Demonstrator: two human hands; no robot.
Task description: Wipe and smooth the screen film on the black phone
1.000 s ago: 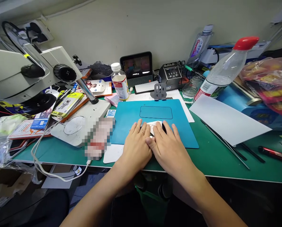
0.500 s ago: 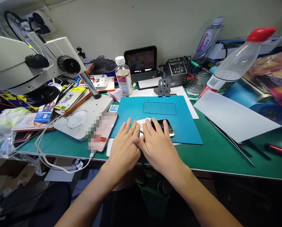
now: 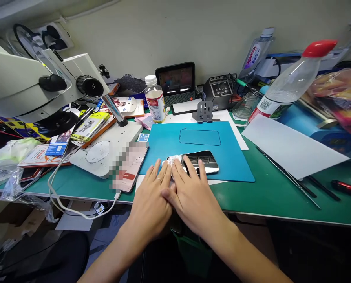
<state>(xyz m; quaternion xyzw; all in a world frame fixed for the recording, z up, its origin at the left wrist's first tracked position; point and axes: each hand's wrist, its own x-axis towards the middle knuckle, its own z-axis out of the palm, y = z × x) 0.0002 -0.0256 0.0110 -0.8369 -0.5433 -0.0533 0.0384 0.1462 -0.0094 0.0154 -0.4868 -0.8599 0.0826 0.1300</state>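
On the blue mat (image 3: 231, 161) lies a phone (image 3: 208, 160) with a dark, glossy screen; its left part is covered. A crumpled white tissue (image 3: 174, 158) rests at the phone's left end, beneath my fingertips. My left hand (image 3: 152, 196), with a ring on one finger, lies flat with fingers stretched forward, its tips at the tissue. Beside it my right hand (image 3: 190, 192) is flat too, fingers spread across the tissue and the phone's near edge, its thumb over the left hand. What lies under the palms is hidden.
A cabled pink-screened phone (image 3: 130, 169) lies left of the mat, by a microscope (image 3: 25, 86). A drink bottle (image 3: 155, 100) and a metal stand (image 3: 205, 111) are behind it. To the right lie a white sheet (image 3: 293, 145), tweezers (image 3: 290, 179) and a red-capped bottle (image 3: 293, 82).
Both hands have slid left and toward me with the tissue, uncovering more of the phone's screen. The view has shifted slightly.
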